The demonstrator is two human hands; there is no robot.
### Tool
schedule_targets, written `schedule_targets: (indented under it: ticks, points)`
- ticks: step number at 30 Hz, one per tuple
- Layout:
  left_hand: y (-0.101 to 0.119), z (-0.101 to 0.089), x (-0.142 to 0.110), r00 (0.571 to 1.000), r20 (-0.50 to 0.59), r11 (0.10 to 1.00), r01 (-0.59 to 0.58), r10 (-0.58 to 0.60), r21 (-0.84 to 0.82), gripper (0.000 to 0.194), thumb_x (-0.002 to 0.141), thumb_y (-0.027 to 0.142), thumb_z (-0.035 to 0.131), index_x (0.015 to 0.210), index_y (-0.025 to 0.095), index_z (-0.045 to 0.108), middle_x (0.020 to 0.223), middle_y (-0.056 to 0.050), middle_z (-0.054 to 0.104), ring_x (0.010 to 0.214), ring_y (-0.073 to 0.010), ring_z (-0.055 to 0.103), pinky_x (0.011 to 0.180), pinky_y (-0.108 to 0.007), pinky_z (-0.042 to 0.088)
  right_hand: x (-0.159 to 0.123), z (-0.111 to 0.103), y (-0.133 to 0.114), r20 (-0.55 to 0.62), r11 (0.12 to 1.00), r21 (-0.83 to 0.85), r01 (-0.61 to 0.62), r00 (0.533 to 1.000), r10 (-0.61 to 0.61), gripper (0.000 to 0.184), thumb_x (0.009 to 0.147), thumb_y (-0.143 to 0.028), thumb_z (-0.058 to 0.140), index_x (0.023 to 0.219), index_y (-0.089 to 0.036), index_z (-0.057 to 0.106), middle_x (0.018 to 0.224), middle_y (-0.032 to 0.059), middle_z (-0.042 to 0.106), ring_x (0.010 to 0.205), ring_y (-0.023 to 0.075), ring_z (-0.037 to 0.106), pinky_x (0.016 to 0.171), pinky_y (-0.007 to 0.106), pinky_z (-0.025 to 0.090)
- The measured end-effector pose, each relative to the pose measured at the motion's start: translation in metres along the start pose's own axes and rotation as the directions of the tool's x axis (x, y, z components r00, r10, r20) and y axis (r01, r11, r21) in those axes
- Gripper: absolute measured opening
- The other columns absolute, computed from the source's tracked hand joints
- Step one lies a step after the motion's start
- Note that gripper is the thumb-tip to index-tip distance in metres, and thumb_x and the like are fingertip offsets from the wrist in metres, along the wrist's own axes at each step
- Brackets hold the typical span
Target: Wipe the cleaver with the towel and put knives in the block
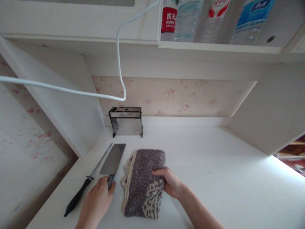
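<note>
- Head view: judged that the knife (114, 158) could twist and nick the cloth (146, 181) if the left hand (100, 194) gripped loosely.
- Left fingers clamped the knife's handle; blade lay ahead of them, beside the rod (87, 182).
- Right hand (170, 181) pinched the cloth's right edge, thumb on top; cloth lay mostly left of it.
</note>
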State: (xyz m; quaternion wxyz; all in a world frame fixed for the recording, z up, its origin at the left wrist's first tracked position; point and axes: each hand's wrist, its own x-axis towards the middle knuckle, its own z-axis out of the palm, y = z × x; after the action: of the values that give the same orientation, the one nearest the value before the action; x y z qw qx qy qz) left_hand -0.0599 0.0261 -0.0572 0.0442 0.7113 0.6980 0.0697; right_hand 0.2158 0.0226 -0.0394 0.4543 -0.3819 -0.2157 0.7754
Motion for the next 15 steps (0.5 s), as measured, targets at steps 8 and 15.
schedule_targets:
  ticks: [8, 15]
  points:
    - [0.030, 0.008, -0.011, 0.995, -0.097, 0.964, 0.003, -0.030, -0.266, 0.032, 0.094, 0.040, 0.030, 0.107, 0.016, 0.047, 0.108, -0.014, 0.063, 0.096, -0.0279, 0.066, 0.071, -0.035, 0.052, -0.015, -0.037, -0.018, -0.238, 0.975, 0.140, 0.174, 0.962, -0.137, 0.036, 0.073, -0.018, 0.070, 0.108, -0.010, 0.063, 0.098, 0.0121, 0.072, 0.089, 0.0240, 0.069, 0.082, 0.036, 0.055]
    - [0.093, -0.010, -0.024, 0.959, -0.195, 0.842, -0.275, 0.206, -0.464, 0.026, 0.095, 0.041, 0.032, 0.106, 0.021, 0.044, 0.097, -0.009, 0.060, 0.088, -0.0219, 0.065, 0.069, -0.033, 0.052, -0.012, -0.037, -0.025, -0.318, 0.900, 0.264, 0.348, 0.912, -0.259, 0.039, 0.079, -0.026, 0.070, 0.115, -0.015, 0.060, 0.110, 0.0085, 0.069, 0.100, 0.0225, 0.065, 0.084, 0.036, 0.056]
